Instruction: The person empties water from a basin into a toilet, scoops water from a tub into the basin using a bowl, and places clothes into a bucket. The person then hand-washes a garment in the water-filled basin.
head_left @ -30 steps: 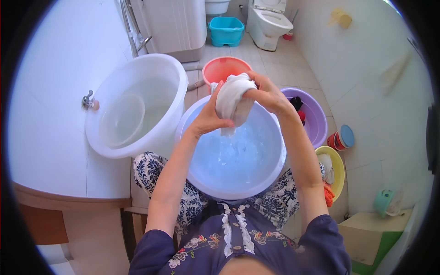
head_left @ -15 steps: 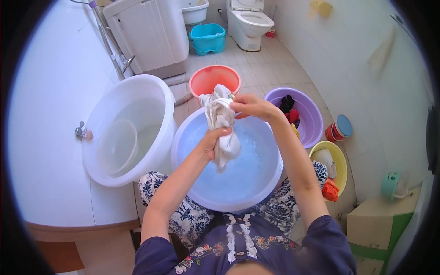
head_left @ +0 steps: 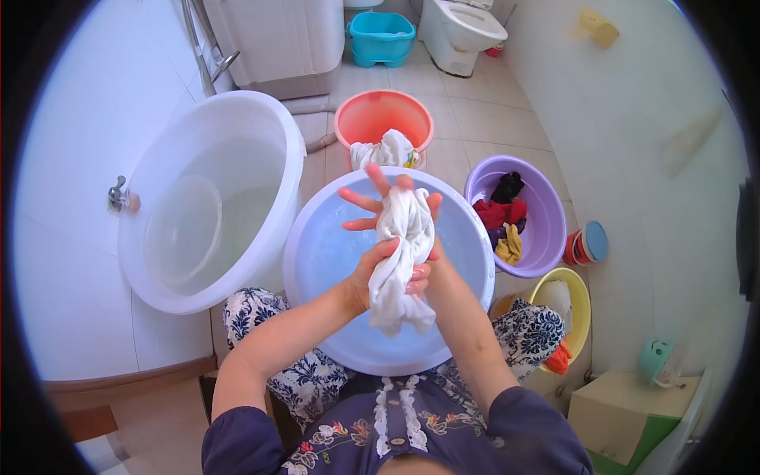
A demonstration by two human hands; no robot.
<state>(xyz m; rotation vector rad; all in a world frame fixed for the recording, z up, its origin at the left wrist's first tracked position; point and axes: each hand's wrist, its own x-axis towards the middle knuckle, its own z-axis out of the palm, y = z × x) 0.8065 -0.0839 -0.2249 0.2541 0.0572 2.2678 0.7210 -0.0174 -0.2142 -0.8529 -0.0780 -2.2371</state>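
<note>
A twisted white cloth (head_left: pixel 402 297) hangs over the pale blue basin (head_left: pixel 486 273), which has water in it. My left hand (head_left: pixel 372 273) is closed around the cloth's middle, thumb in front and fingertips showing on its right side. Behind the upper part of the cloth is my right hand (head_left: pixel 372 198), its fingers spread wide and the cloth lying against it. The cloth hides most of that palm. Just beyond the basin, another white cloth (head_left: pixel 388 150) drapes over the near rim of a red bucket (head_left: pixel 431 131).
Left stands a large white tub (head_left: pixel 294 158) holding water. To the right are a purple basin (head_left: pixel 554 214) with dark, red and yellow clothes and a yellow basin (head_left: pixel 584 317) with white and orange cloth. Farther back are a turquoise tub (head_left: pixel 381 39) and a toilet (head_left: pixel 467 28).
My right hand has let go of the cloth's top and spread its fingers behind it. The white cloth on the bucket rim is now apart from the held one. The view has tilted down.
</note>
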